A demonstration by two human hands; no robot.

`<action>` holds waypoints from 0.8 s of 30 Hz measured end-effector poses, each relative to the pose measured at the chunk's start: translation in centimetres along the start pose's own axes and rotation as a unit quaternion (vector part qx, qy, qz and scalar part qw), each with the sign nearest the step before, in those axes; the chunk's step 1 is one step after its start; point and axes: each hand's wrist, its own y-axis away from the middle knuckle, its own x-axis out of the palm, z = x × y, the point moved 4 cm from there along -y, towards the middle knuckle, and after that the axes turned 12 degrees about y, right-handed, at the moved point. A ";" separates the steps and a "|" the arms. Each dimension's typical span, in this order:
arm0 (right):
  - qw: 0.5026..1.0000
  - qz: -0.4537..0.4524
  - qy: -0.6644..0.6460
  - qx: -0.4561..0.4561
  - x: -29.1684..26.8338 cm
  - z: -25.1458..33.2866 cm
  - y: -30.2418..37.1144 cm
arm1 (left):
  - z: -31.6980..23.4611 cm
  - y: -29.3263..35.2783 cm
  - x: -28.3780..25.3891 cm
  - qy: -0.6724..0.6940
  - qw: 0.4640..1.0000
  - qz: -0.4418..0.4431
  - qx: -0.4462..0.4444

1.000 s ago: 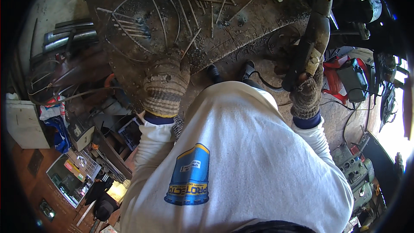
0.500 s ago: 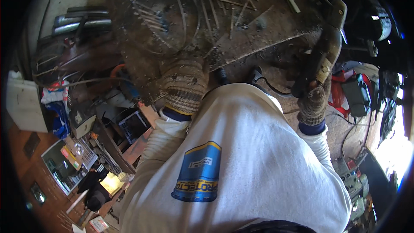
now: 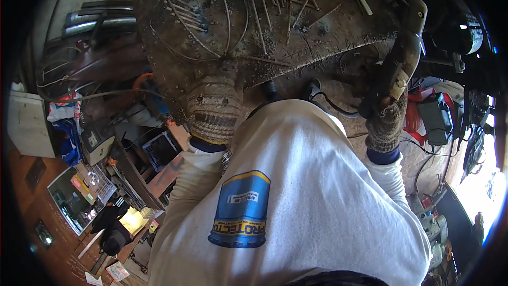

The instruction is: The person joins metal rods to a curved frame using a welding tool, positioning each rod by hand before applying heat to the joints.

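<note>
In my gloved right hand, closed round its rear end, an angle grinder stands at the table's right side. Its head points away from me, and a thin disc edge shows beside the head. My gloved left hand is at the near edge of the dark metal table. Its fingers are closed at the near end of a round frame of thin metal rods, where the rods meet. The fingertips are dark and partly hidden. Several short parallel rods lie inside the frame's left part.
Several loose thin rods lie scattered on the table's far part. A black cord hangs from the grinder. At the right sits a red and grey machine. Metal pipes, a hose and a cluttered shelf fill the left.
My left hand has shifted slightly left and back toward me, and its blur is gone. My right hand and the grinder have hardly moved. The rod frame keeps its place on the table.
</note>
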 end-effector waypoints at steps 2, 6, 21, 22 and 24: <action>0.999 0.036 0.000 0.013 0.3 0.1 0.0 | -1.6 -0.4 0.8 -0.024 0.999 0.019 -0.010; 0.999 0.047 -0.002 0.010 1.2 0.4 -0.1 | -3.1 -1.5 1.9 -0.471 0.879 -0.051 0.063; 0.995 0.054 0.074 -0.035 1.1 1.6 -0.7 | 6.8 -0.8 -7.3 0.562 0.814 -0.028 -0.146; 0.995 0.055 0.081 -0.034 1.3 1.7 -0.8 | 8.2 -0.8 -8.0 0.619 0.766 -0.062 -0.159; 0.995 0.053 0.082 -0.035 1.9 1.7 -0.8 | 11.3 -0.3 -8.4 0.673 0.713 -0.096 -0.173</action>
